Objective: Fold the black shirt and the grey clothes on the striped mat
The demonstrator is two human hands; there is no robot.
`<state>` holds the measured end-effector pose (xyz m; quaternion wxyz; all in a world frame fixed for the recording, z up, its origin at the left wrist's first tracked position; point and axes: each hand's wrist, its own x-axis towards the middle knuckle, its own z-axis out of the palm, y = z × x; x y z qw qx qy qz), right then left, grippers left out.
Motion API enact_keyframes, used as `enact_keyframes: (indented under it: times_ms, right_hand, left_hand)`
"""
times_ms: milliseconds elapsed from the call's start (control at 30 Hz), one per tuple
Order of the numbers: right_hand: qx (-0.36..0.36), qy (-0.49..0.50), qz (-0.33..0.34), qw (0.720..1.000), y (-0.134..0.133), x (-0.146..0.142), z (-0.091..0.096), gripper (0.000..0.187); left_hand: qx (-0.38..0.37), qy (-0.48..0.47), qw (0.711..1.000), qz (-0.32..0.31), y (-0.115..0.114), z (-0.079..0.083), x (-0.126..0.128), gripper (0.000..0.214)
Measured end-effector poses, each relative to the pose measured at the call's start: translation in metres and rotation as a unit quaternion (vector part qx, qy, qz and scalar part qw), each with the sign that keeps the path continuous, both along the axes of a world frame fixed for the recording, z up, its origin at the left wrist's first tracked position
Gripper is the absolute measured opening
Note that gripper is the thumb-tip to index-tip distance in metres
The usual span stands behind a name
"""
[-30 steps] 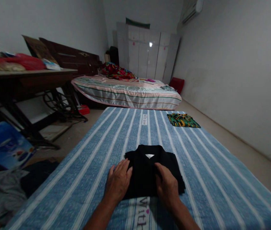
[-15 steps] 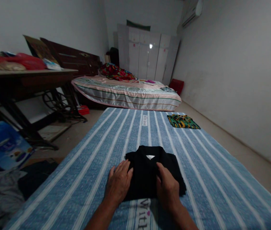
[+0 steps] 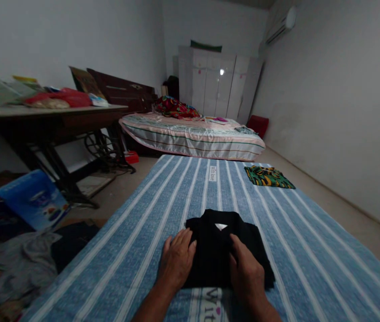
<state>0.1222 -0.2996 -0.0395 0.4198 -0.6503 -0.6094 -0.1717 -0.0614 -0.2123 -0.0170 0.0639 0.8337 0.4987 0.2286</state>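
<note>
A folded black collared shirt (image 3: 211,264) lies on the blue and white striped bedspread (image 3: 143,237), its collar pointing away from me and a small white label showing inside the neck. My left hand (image 3: 178,257) rests flat over the shirt's left edge, fingers stretched out. On the right half of the front sits my right hand (image 3: 248,270), its index finger reaching toward the collar and the thumb a little apart from it. The other right fingers are mostly hidden. Farther off, a folded green, yellow and black patterned garment (image 3: 270,177) lies at the bedspread's right edge.
Another bed (image 3: 190,138) stands beyond, before a white wardrobe (image 3: 206,85). To the left is a sewing machine table (image 3: 52,112) with bags on it. Below it are a blue box (image 3: 35,199) and a pile of grey clothes (image 3: 25,259). A wall runs along the right.
My view has turned slightly left and up, so everything sits farther right and lower in the picture. Both hands keep almost the same place on the shirt, which remains folded.
</note>
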Motion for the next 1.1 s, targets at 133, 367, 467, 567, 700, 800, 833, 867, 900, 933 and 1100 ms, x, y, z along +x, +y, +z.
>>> enact_keyframes:
  times_ms: [133,367,467,567,700,800,833,867,900,933,1100]
  right_hand:
    - [0.007,-0.016,0.003,1.0,0.001,0.005,-0.009,0.045]
    - [0.0,-0.049,0.017,0.999,0.005,0.015,-0.023,0.055]
    - [0.008,-0.062,0.014,0.998,0.005,0.014,-0.023,0.055]
    - [0.015,-0.059,0.005,0.998,0.005,0.01,-0.021,0.05]
    - [0.027,-0.014,-0.016,0.999,0.006,0.005,-0.021,0.041]
    - [0.04,-0.022,-0.001,0.999,0.007,0.004,-0.025,0.038]
    - [0.041,-0.025,0.001,0.999,0.007,0.004,-0.026,0.037]
    - [0.04,-0.024,-0.001,0.999,0.007,0.004,-0.027,0.035]
    - [0.038,-0.018,-0.006,0.999,0.007,0.003,-0.027,0.034]
    - [0.036,-0.012,-0.011,0.999,0.008,0.003,-0.027,0.034]
    - [0.038,-0.015,-0.013,0.999,0.008,0.0,-0.027,0.033]
  left_hand:
    - [-0.012,0.006,1.0,0.004,-0.001,0.001,-0.001,0.036]
    - [-0.015,0.008,1.0,0.003,-0.002,0.003,-0.002,0.036]
    - [-0.019,0.011,1.0,0.003,-0.003,0.004,-0.002,0.037]
    - [-0.02,0.015,1.0,0.005,-0.003,0.004,-0.002,0.037]
    - [-0.014,0.017,1.0,0.003,-0.002,0.001,-0.004,0.037]
    - [-0.004,0.019,1.0,0.002,0.0,-0.002,-0.005,0.037]
    - [-0.001,0.019,1.0,0.001,0.001,-0.003,-0.006,0.037]
    - [0.003,0.019,1.0,0.001,0.001,-0.004,-0.006,0.037]
    - [0.007,0.018,1.0,-0.001,0.001,-0.005,-0.007,0.038]
    - [0.01,0.017,1.0,-0.002,0.002,-0.005,-0.007,0.038]
    - [0.022,0.01,1.0,-0.003,0.004,-0.008,-0.008,0.038]
